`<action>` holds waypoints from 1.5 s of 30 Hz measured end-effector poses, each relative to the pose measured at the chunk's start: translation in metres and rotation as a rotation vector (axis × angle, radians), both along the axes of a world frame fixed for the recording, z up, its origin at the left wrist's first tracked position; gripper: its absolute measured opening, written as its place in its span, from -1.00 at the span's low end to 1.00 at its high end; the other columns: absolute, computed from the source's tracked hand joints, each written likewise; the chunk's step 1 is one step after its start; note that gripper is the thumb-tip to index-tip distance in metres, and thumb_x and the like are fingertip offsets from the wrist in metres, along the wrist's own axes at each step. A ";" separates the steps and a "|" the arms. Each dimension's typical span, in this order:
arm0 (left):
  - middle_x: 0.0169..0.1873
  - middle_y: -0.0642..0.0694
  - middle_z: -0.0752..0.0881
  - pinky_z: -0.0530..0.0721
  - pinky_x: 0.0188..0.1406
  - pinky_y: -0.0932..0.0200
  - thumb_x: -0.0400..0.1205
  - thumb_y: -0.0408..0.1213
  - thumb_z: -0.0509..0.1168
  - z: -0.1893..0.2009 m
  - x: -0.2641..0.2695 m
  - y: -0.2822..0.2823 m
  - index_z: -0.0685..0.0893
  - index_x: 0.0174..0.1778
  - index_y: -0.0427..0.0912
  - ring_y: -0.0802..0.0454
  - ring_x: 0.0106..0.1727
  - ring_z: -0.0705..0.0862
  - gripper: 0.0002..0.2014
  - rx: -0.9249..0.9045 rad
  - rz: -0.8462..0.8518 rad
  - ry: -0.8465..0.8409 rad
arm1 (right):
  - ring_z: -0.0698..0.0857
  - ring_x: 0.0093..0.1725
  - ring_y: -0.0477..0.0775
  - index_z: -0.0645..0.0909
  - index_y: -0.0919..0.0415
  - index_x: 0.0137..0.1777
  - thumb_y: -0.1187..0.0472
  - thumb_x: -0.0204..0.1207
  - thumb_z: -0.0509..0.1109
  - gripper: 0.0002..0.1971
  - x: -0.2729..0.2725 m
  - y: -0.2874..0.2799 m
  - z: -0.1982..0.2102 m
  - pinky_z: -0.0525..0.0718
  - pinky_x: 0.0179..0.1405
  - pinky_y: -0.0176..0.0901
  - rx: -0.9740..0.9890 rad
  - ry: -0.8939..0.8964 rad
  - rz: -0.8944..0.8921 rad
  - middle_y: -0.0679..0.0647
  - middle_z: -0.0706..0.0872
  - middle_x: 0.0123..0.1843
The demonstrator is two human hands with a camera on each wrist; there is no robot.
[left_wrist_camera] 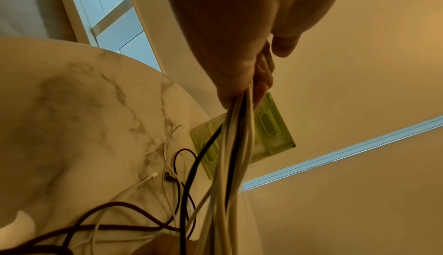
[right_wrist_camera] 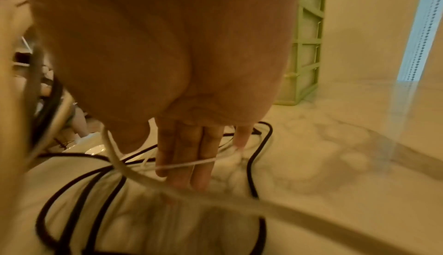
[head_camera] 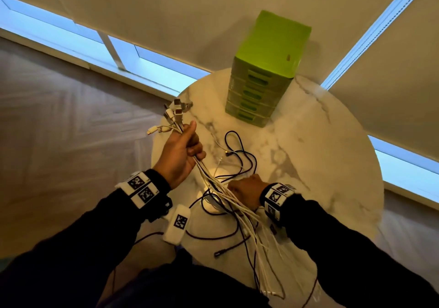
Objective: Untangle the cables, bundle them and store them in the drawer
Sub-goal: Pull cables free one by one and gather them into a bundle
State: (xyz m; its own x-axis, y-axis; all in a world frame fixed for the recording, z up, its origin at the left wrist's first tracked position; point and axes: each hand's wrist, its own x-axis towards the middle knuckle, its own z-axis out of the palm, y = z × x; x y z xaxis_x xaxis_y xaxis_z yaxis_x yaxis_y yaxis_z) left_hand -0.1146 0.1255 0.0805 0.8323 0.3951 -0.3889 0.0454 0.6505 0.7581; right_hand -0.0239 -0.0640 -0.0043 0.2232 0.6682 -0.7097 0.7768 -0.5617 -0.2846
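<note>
The round marble table [head_camera: 320, 165] lies under both hands, and the green drawer unit [head_camera: 266, 70] stands on its far side, beyond the left hand and well apart from either hand; its drawers look closed, so storing is a later step. The step in hand appears to be separating: pulling the gathered white cables clear of the dark ones.

The left hand [head_camera: 183, 155] is raised above the table with fingers curled round a bundle of white cables [head_camera: 213, 181] just below their plugs [head_camera: 175, 113], which fan out above the fist. The left wrist view shows at least one dark strand caught in that bundle. The strands run down and toward the person, past the right hand and over the near table edge.

The right hand [head_camera: 244, 193] sits low beside the hanging strands, over the dark cables [head_camera: 240, 155] looped loose on the table. In the right wrist view its fingers [right_wrist_camera: 189, 156] point down, fairly straight, with a thin white cable [right_wrist_camera: 187, 163] across them; whether the thumb pinches anything cannot be told.

To do this well, the left hand should probably keep a firm hold near the plugs while the right hand combs down the strands, easing the dark loops off rather than tugging, since a hard pull could tighten a knot or drag cables off the table edge.
</note>
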 end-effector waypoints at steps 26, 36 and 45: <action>-0.54 0.06 0.26 0.32 -0.46 0.17 0.75 -0.07 0.26 0.003 0.022 -0.057 0.65 0.03 -0.16 0.14 -0.55 0.29 -0.78 0.021 -0.172 0.042 | 0.62 -0.24 -0.31 0.47 0.07 -0.01 0.07 0.82 0.11 -0.80 -0.012 -0.032 0.107 0.52 -0.17 -0.34 0.740 0.107 -0.542 -0.15 0.62 -0.22; -0.15 -0.31 0.66 0.36 -0.43 0.11 0.64 -0.07 0.43 0.005 0.023 -0.063 0.79 0.10 -0.24 -0.04 -0.38 0.44 -0.70 0.210 -0.335 -0.037 | 0.80 -0.24 -0.06 0.46 0.05 0.38 -0.10 0.76 0.17 -0.67 -0.022 -0.021 0.116 0.77 0.01 0.11 0.837 0.194 -0.739 0.10 0.80 -0.22; -0.42 0.04 0.27 0.25 -0.38 0.13 0.63 -0.14 0.41 0.014 0.031 -0.062 0.50 -0.16 -0.02 0.12 -0.47 0.21 -0.81 -0.040 -0.277 0.064 | 0.57 -0.44 0.08 0.52 0.05 0.04 -0.02 0.78 0.18 -0.81 -0.002 -0.040 0.125 0.67 -0.33 0.12 0.999 -0.187 -0.848 0.00 0.59 -0.43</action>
State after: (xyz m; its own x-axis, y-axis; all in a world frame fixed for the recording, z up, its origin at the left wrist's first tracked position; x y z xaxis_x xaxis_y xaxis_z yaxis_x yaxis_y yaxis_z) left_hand -0.0839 0.0631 0.0943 0.8795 0.1389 -0.4551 0.2729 0.6362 0.7216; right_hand -0.0257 -0.1041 0.1207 0.8684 0.4878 0.0896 0.3632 -0.5024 -0.7847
